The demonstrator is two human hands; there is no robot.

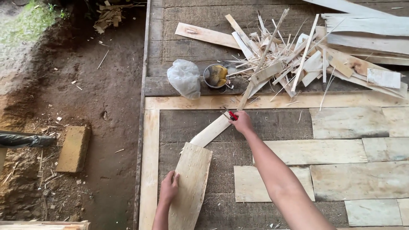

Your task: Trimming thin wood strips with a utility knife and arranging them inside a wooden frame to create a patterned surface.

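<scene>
On the wooden platform (272,123), near its left edge, left hand (169,187) lies flat w/ fingers spread on the left side of a pale plywood piece (191,183), pressing rather than gripping it. Right hand (242,122) is clenched round a red-handled tool (232,114), tip at a long thin wood strip (213,130) running diagonally above the plywood. Behind: white plastic bag (184,78), small round tin (215,76), big pile of wood offcuts (306,55). Bare dirt ground (85,93) w/ a brick (74,148) at left.
</scene>
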